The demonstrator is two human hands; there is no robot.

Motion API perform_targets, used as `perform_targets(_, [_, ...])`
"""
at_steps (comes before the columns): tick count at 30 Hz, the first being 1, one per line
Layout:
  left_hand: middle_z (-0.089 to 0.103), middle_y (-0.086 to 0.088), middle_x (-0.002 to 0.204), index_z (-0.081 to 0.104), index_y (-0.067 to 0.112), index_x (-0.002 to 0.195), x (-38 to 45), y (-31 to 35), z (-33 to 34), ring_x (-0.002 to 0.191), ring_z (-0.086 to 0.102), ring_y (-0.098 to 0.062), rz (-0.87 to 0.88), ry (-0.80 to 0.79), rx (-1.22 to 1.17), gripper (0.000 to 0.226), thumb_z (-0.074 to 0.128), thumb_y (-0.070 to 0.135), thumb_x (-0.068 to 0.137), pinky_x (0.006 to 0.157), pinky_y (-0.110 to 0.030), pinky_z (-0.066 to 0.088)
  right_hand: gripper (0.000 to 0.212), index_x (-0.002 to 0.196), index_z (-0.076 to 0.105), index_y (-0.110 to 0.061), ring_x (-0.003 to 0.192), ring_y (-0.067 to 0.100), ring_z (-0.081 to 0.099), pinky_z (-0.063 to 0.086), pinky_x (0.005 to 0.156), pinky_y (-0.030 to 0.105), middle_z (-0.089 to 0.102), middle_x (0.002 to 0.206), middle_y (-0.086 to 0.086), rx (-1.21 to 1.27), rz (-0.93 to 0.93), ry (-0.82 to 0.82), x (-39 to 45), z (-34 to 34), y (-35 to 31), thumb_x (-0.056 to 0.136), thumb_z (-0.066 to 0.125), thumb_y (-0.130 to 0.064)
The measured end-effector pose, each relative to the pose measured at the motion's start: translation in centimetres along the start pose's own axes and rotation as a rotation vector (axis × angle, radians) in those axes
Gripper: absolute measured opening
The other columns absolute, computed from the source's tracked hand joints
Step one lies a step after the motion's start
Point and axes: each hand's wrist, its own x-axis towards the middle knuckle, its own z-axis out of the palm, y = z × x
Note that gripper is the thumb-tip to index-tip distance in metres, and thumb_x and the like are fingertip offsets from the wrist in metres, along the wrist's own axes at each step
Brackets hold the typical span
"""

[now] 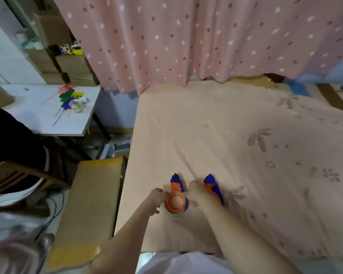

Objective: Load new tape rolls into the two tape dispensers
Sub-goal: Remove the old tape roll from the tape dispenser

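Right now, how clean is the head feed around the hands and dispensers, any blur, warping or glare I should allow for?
Head view: soft overall, the left hand and right hand smeared, likely by motion; the left dispenser and right dispenser show colour but no fine detail; wide-angle bending curves the bed edge; lighting dim and even, no glare; bottom-left corner heavily blurred.

Two blue-orange tape dispensers (176, 186) (214, 188) side by side, tape roll (175, 203) on left one

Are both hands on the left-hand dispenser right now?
Yes: the left hand and right hand flank the orange hub of the left dispenser, while the other dispenser lies beside it on the bedsheet.
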Motion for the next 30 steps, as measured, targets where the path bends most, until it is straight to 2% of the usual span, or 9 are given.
perform_targets(2, [0.043,-0.015,0.152,0.032,0.012,0.155,0.9,0.3,0.0,0.133,0.047,-0.04,-0.032,-0.037,0.019,0.063,0.055,0.03,0.099,0.105,-0.051,0.046,0.02,0.104,0.055,-0.008,0.094,0.031,0.069,0.055,0.078,0.035,0.061,0.091,0.008,-0.038,0.007,-0.03,1.5,0.7,-0.1,0.093,0.054,-0.026])
perform_targets(5, [0.046,-0.014,0.151,0.038,0.011,0.152,2.3,0.4,-0.1,0.132,0.049,-0.039,-0.075,-0.107,0.042,0.064,0.059,0.036,0.097,0.099,-0.05,0.049,0.026,0.118,0.058,-0.003,0.088,0.028,0.063,0.046,0.07,0.03,0.053,0.083,0.004,-0.078,0.033,-0.09,3.4,1.5,-0.3,0.095,0.053,-0.015])
perform_targets(10, [0.056,-0.015,0.142,0.051,0.009,0.143,4.0,0.9,0.1,0.122,0.056,-0.034,-0.101,-0.145,0.08,0.054,0.061,0.034,0.096,0.097,-0.048,0.051,0.03,0.123,0.058,-0.003,0.094,0.025,0.063,0.045,0.075,0.029,0.056,0.088,0.005,-0.031,0.047,-0.123,5.5,1.4,-0.1,0.097,0.057,-0.019])
perform_targets(15, [0.058,-0.014,0.141,0.048,0.014,0.146,4.3,1.3,0.4,0.126,0.058,-0.035,-0.11,-0.147,0.069,0.049,0.057,0.025,0.099,0.099,-0.045,0.052,0.049,0.139,0.04,-0.005,0.098,0.023,0.061,0.051,0.085,0.03,0.062,0.118,0.011,0.021,0.081,-0.111,6.4,2.5,0.4,0.095,0.059,-0.014])
perform_targets(19, [0.061,-0.018,0.134,0.057,0.01,0.134,4.1,1.6,0.0,0.102,0.059,-0.031,-0.083,-0.181,0.043,0.043,0.058,0.029,0.096,0.09,-0.041,0.054,0.029,0.126,0.053,-0.004,0.105,0.027,0.064,0.049,0.08,0.03,0.064,0.116,0.011,-0.078,0.034,-0.082,6.6,2.8,0.2,0.097,0.053,-0.009])
perform_targets(22, [0.065,-0.007,0.106,0.063,0.015,0.114,3.2,1.9,-0.5,0.092,0.061,-0.025,-0.083,-0.169,-0.021,0.031,0.059,0.04,0.096,0.082,-0.037,0.054,0.019,0.113,0.061,-0.008,0.1,0.027,0.066,0.048,0.076,0.03,0.065,0.101,0.009,-0.092,-0.002,-0.037,6.1,2.1,0.1,0.097,0.05,-0.01])
perform_targets(25, [0.069,-0.008,0.108,0.065,0.014,0.116,2.8,2.6,-0.8,0.097,0.064,-0.024,-0.017,-0.12,-0.192,0.039,0.049,0.046,0.101,0.083,-0.037,0.054,0.014,0.101,0.063,-0.011,0.086,0.025,0.068,0.053,0.074,0.032,0.07,0.093,0.007,0.014,-0.029,0.036,5.5,-0.1,0.0,0.095,0.054,-0.02])
perform_targets(27, [0.071,-0.007,0.112,0.068,0.016,0.116,2.1,3.7,-0.5,0.103,0.066,-0.024,0.057,-0.167,-0.287,0.041,0.047,0.048,0.101,0.081,-0.037,0.057,0.006,0.088,0.059,-0.012,0.072,0.021,0.064,0.05,0.06,0.028,0.066,0.08,0.005,0.15,-0.053,0.093,4.5,-2.1,0.4,0.088,0.058,-0.017])
perform_targets(30, [0.076,-0.004,0.117,0.07,0.022,0.122,0.7,5.8,0.7,0.113,0.068,-0.026,0.143,-0.287,-0.353,0.041,0.055,0.051,0.097,0.096,-0.045,0.058,0.017,0.078,0.063,-0.007,0.07,0.024,0.065,0.049,0.06,0.032,0.067,0.074,0.008,0.341,-0.109,0.191,2.5,-5.1,1.5,0.073,0.064,-0.024])
